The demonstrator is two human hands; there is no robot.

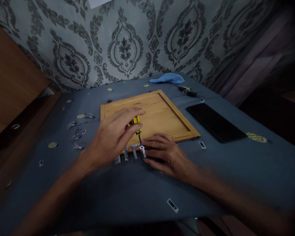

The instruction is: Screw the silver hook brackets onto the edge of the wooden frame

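Our bench [137, 196] opens widest between the wooden panel [162, 113] and the front edge, with more room along the left side. Over the panel's near edge, our left hand [110, 134] closes thumb and fingers on the screwdriver [137, 123], its shaft down at a row of metal pieces [134, 152]. Our right hand [169, 154], half curled, touches the row's right end; we cannot tell whether it pinches. Toward the bench's right edge lies a black slab [215, 121]; near the far edge, a blue cloth [168, 78]; leftward, loose metal parts [89, 115].
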